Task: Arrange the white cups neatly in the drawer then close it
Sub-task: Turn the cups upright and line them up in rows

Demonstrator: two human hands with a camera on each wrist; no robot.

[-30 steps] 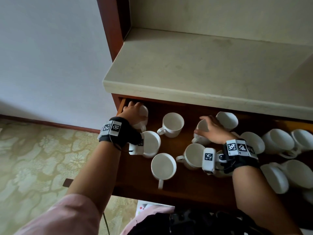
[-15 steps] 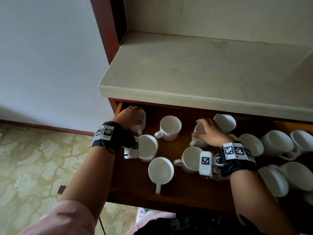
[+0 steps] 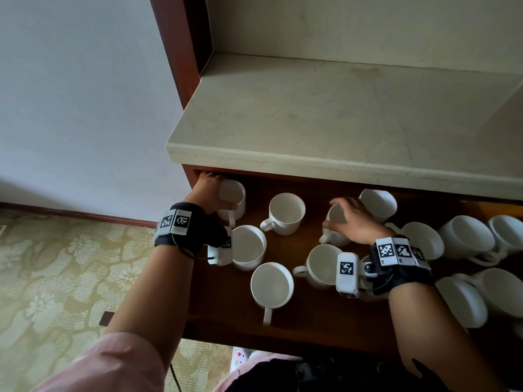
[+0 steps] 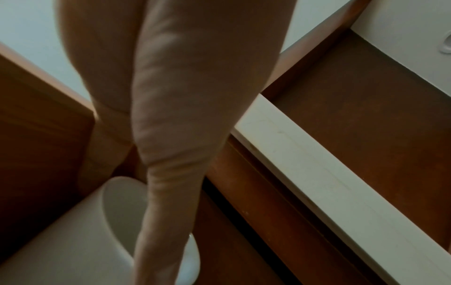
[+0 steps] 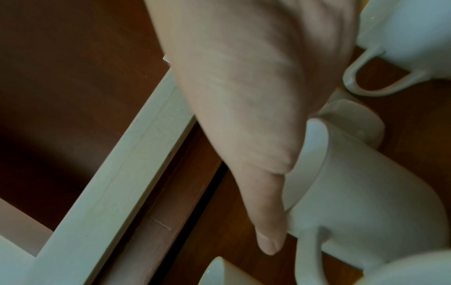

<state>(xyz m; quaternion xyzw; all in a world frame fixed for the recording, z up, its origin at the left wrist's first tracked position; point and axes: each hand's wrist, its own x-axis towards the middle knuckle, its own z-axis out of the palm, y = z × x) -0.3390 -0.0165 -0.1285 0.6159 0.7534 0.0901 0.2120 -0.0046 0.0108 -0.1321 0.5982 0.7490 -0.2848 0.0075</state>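
The wooden drawer (image 3: 226, 315) is pulled out and holds several white cups. My left hand (image 3: 210, 193) is at the back left corner and grips a white cup (image 3: 233, 193) by its rim. In the left wrist view my thumb lies across the mouth of this cup (image 4: 73, 241). My right hand (image 3: 352, 222) is near the back middle and grips another white cup (image 3: 335, 216), which is tilted. In the right wrist view my thumb rests on the rim of that cup (image 5: 366, 192). Most of my fingers are hidden behind the cups.
Loose cups stand between my hands (image 3: 285, 213), (image 3: 249, 247), (image 3: 271, 284). More cups crowd the right side, some lying on their sides (image 3: 467, 236), (image 3: 461, 301). A pale stone counter (image 3: 339, 114) overhangs the drawer's back. Patterned carpet (image 3: 56, 278) lies to the left.
Both hands keep hold of the same cups and have barely moved. The left hand's cup sits a little deeper in the back left corner.
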